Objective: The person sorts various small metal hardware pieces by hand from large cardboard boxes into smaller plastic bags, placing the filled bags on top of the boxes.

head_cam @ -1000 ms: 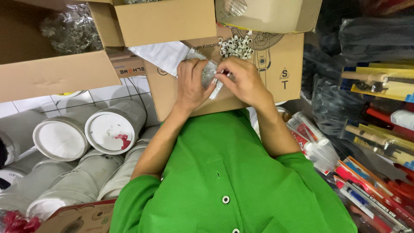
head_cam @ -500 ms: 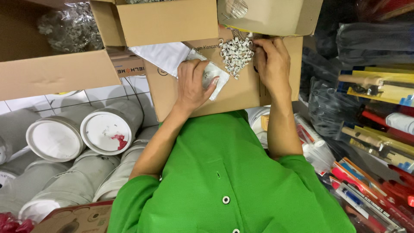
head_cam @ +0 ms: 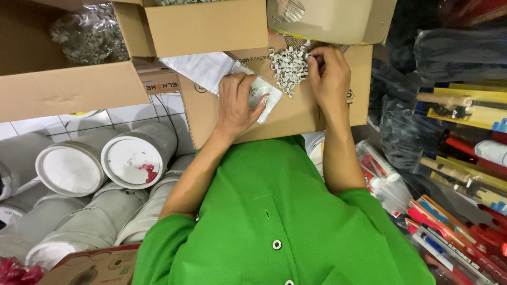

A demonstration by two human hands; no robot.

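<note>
White plastic cable clips lie heaped on the brown cardboard box. Right hand pinches clips from the heap; left hand grasps a small clear plastic bag. Advise holding the bag mouth open, close beside the heap.

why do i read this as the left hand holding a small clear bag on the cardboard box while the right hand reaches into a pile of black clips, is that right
Not quite: the clips are white, not black, as the head view shows. The rest holds: the left hand holds a small clear bag on the cardboard box, while the right hand reaches into the pile.
</note>
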